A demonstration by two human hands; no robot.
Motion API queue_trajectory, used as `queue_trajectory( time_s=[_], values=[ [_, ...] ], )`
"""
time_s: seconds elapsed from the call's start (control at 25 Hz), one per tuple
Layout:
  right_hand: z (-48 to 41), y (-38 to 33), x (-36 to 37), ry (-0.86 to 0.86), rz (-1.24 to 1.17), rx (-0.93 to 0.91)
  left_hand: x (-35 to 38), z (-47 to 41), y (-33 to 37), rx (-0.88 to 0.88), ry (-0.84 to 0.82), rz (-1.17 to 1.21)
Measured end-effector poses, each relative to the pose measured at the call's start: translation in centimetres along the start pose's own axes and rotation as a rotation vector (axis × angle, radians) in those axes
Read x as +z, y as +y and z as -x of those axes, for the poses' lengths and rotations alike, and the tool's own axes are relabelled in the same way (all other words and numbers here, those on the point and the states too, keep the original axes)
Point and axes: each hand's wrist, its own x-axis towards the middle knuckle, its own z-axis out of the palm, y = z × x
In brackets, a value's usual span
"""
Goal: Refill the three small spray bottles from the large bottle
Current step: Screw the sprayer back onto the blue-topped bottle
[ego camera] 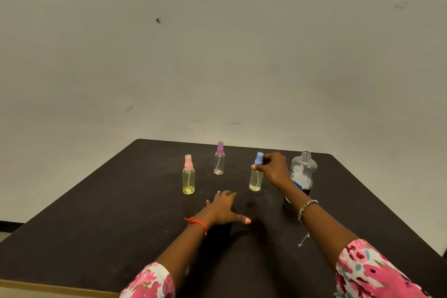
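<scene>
1. Dark desk (101, 213): three small spray bottles stand upright and apart.
2. Pink-capped bottle (188, 176) at 11 o'clock from the left hand; purple-capped bottle (219, 159) at 12, farthest back.
3. Right hand (273, 168) pinches the blue-capped bottle (256, 179) at its neck.
4. Large bottle (303, 172), uncapped, stands at 3 o'clock of the blue one, partly hidden behind the right wrist.
5. Left hand (223, 208) rests flat, fingers spread, holding nothing.

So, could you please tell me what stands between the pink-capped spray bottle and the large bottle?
The blue-capped spray bottle, gripped at its cap by the right hand, as the head view shows.
</scene>
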Motion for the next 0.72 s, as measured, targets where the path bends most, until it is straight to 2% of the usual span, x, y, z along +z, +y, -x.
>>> queue_trajectory(
  time_s=[0.16, 0.6, 0.72],
  values=[
    [-1.4, 2.0, 0.6, 0.004, 0.053, 0.07, 0.5, -0.7, -0.9, -0.009, -0.082, -0.122],
    [-2.1, 3.7, 2.2, 0.012, 0.098, 0.064, 0.4, -0.4, -0.7, -0.005, -0.103, -0.136],
    [-2.1, 3.8, 2.2, -0.032, 0.125, 0.088, 0.3, -0.2, -0.6, -0.003, -0.101, -0.133]
  ],
)
